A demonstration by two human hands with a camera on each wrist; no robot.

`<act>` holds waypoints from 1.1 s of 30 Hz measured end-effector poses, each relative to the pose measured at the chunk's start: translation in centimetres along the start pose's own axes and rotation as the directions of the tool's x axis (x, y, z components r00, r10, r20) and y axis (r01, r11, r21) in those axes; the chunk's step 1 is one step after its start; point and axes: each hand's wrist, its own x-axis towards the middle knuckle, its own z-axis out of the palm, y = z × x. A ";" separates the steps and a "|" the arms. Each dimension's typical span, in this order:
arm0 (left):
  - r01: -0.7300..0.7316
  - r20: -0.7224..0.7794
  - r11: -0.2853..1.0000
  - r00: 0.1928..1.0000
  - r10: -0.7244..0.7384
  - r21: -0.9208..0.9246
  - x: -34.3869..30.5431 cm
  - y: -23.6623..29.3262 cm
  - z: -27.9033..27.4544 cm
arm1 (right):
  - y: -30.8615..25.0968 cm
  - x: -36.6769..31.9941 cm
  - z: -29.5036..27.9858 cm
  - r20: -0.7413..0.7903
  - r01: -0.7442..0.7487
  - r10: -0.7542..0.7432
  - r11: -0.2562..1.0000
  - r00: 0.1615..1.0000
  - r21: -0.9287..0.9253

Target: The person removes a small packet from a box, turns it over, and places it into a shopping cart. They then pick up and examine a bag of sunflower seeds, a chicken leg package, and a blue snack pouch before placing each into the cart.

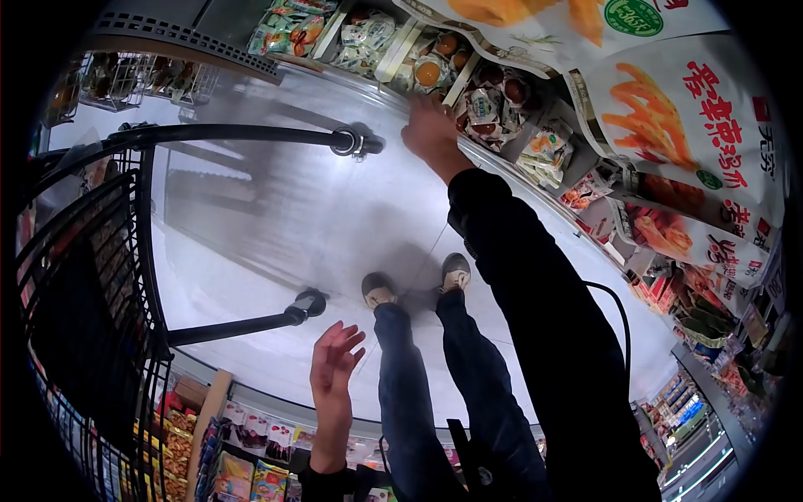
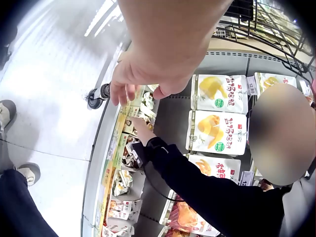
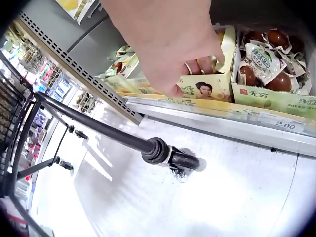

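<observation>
My right hand (image 1: pixel 431 130) (image 3: pixel 170 42) is at the shelf's front edge, gripping the front wall of a yellow carton (image 3: pixel 210 90), with the thumb outside and fingertips inside. What else lies under that palm is hidden. Beside it stands a carton of wrapped brown eggs (image 3: pixel 278 81); a paper price label (image 3: pixel 284 122) reads 2.00. Away from the shelf, my left hand (image 1: pixel 333 376) hangs in the air, palm up, fingers loosely bent and holding nothing. The left wrist view shows the left hand (image 2: pixel 155 71) large in front and the right hand (image 2: pixel 143 131) at the cartons.
A black cart (image 1: pixel 142 226) stands at the left, its wheels on the pale floor (image 1: pixel 276 209). Large snack bags (image 1: pixel 652 117) hang over the shelf's right part. Packaged goods (image 1: pixel 251 435) line a lower shelf behind. Another person (image 2: pixel 281 133) appears at the right of the left wrist view.
</observation>
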 end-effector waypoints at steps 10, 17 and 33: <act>-0.021 -0.005 0.999 1.000 0.021 0.024 -1.1 0.7 0.1 | -1.0 -2.2 -0.9 0.059 -0.047 0.038 0.988 0.997 0.150; -0.043 -0.007 0.997 0.999 0.044 0.061 -3.4 2.2 1.1 | -2.6 -9.3 -7.6 -0.467 0.185 0.122 0.809 0.876 0.558; -0.213 0.080 0.976 0.974 0.210 0.033 -13.5 6.4 4.3 | -1.4 -29.9 -14.1 -0.120 -0.126 0.288 0.706 0.950 0.697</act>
